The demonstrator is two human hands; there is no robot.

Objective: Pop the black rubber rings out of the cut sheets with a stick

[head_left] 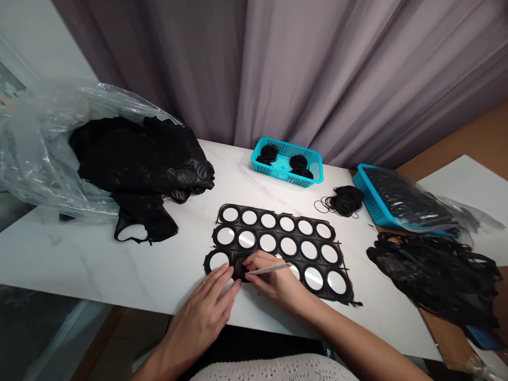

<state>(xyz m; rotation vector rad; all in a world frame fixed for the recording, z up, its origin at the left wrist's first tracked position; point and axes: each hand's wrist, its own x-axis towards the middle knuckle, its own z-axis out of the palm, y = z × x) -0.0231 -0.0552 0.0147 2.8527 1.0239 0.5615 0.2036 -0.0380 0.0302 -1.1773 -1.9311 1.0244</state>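
Carefully spread, the left hand (pixel 200 312) lies open, its fingers (pixel 226 278) flat against the lower edge of a thin black perforated sheet of round rings (pixel 278 244), which sits at twelve o'clock from the hands on the white marble table (pixel 99 254). The right hand (pixel 270 283) pinches a slim white pen (pixel 270 269) above a ring. Should the left hand's pressure ease, the sheet could slide; a slipped pen tip could tear it.

My count: two hands, one tool, two baskets;
left hand (pixel 200 315), right hand (pixel 275 280), one white stylus (pixel 270 269) in the right; ahead, one blue basket (pixel 288 177) holding three black coils (pixel 269 153), another blue basket (pixel 367 196) further right.
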